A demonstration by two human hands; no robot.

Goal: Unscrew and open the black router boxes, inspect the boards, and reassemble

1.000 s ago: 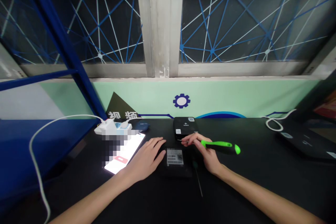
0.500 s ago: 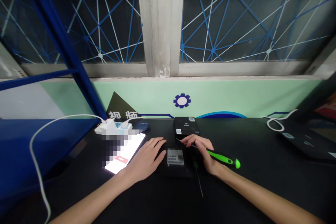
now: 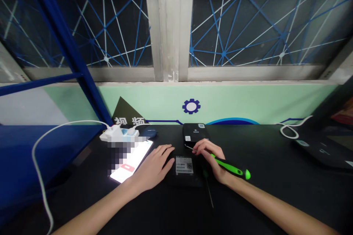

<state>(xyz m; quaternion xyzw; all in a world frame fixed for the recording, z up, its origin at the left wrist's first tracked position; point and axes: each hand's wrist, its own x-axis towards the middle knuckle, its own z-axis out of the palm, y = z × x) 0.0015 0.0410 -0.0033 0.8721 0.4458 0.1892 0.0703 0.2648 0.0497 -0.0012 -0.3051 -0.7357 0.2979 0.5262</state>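
My right hand (image 3: pixel 209 158) grips a screwdriver with a green-and-black handle (image 3: pixel 230 167), its thin shaft pinched in my fingers and its tip (image 3: pixel 187 147) pointing left, just above a flat black device (image 3: pixel 184 176). That device has a white label on top. My left hand (image 3: pixel 154 165) lies with its fingertips at the device's left edge, holding no tool. A second, thin dark screwdriver (image 3: pixel 208 187) lies on the desk just right of the device. Behind it stands a black box (image 3: pixel 194 134) with small labels.
A lit smartphone (image 3: pixel 129 163), partly pixelated, lies left of my left hand. Behind it are a white power strip (image 3: pixel 120 134), a dark blue pouch (image 3: pixel 149 132) and a white cable (image 3: pixel 52 136). A blue metal frame (image 3: pixel 71 58) stands at left, and a black flat device (image 3: pixel 317 150) at right.
The green handle of the screwdriver has swung down toward me and my right hand has shifted slightly. My left hand and the devices stay in place.
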